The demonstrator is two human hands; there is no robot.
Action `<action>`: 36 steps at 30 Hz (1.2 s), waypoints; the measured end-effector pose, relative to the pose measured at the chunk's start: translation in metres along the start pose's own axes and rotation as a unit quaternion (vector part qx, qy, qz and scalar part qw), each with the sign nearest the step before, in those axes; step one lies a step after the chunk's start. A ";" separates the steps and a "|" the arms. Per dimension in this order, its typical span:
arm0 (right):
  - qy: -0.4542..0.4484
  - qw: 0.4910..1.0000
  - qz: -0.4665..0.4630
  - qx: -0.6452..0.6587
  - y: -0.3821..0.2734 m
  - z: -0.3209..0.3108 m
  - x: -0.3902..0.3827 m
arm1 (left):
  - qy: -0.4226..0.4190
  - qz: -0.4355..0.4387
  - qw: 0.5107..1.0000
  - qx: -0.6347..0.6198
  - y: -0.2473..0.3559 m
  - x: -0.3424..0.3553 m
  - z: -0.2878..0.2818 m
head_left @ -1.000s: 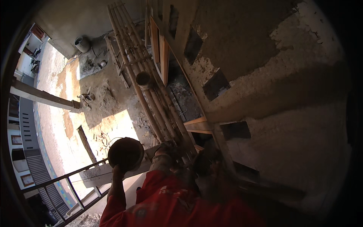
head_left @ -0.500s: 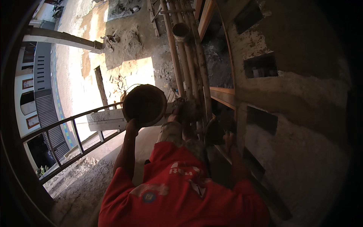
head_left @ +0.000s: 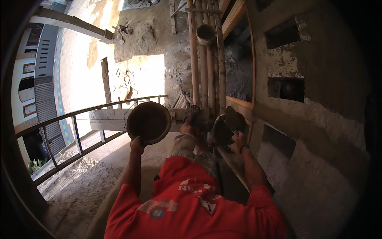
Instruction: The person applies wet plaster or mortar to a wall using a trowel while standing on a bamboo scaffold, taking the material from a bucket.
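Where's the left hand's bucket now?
Head view, left of centre: the bucket is held at its near rim by the left hand, in front of the railing, left of the legs.

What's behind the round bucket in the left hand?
Past the edges of the round bucket in the left hand, a pale beam and dark railing show. Whatever lies directly behind it is covered.
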State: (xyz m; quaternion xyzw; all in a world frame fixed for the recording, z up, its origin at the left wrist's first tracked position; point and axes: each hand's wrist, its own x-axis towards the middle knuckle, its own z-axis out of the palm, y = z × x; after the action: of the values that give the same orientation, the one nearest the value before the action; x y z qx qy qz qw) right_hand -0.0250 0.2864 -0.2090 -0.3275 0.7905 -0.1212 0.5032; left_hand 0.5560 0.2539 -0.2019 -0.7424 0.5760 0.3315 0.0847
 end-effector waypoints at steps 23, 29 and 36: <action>0.037 0.985 -0.136 0.103 -0.037 0.131 0.347 | 0.174 -0.306 0.643 -0.680 -0.046 0.083 0.150; 0.068 0.971 -0.169 0.154 -0.059 0.163 0.448 | 0.176 -0.234 0.643 -0.708 -0.047 0.154 0.221; 0.096 0.924 -0.167 0.329 -0.109 0.189 0.502 | 0.173 -0.056 0.708 -0.683 -0.056 0.253 0.296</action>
State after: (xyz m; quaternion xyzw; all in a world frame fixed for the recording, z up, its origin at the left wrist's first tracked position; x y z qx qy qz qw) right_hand 0.0432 -0.0916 -0.5994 -0.2572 0.6845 -0.4876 0.4770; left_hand 0.5192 0.2198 -0.5922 -0.6728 0.1547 0.4945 -0.5282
